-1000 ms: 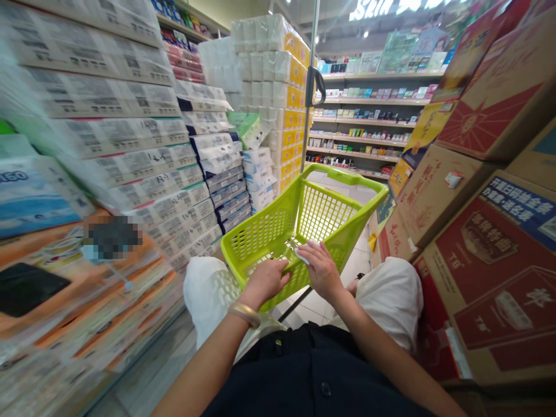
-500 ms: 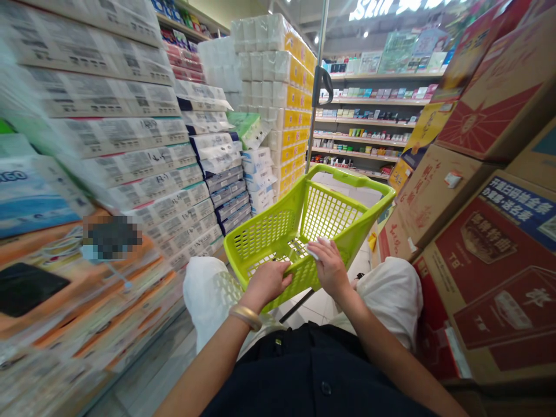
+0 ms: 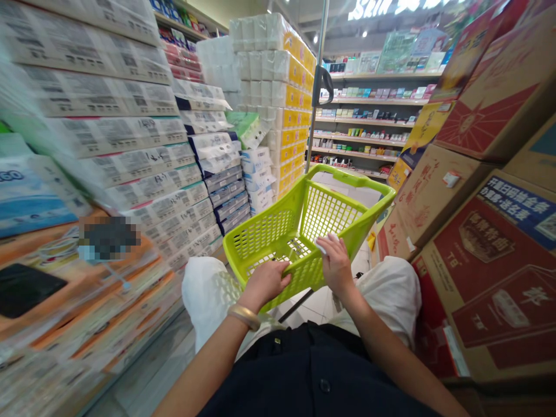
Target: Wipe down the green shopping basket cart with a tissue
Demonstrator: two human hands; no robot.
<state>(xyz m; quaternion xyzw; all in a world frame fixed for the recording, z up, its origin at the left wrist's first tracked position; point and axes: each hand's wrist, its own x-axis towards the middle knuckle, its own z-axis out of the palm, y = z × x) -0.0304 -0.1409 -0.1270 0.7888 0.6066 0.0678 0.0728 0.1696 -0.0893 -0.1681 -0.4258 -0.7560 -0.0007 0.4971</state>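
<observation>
A lime-green plastic shopping basket [image 3: 260,237] with lattice walls stands tilted between my knees. My left hand [image 3: 266,284] is closed over its near rim, a gold-coloured bangle [image 3: 244,317] on the wrist. Farther right along that same rim, my right hand [image 3: 336,263] presses a small white cloth or tissue [image 3: 320,245] against the edge, its fingers bent over it. Part of the white piece is hidden under the fingers. Beneath the basket a dark bar [image 3: 295,306] shows above the tiled floor.
Wrapped paper packs [image 3: 143,136] are piled high on the left, with a black phone [image 3: 32,289] lying on lower packs. Cardboard cartons [image 3: 486,249] stand close on my right. Beyond the basket are a metal door edge with a dark handle [image 3: 322,86] and stocked shelves [image 3: 360,119].
My right hand has slid a little to the right along the rim with the white piece. My left hand and the basket have stayed in place.
</observation>
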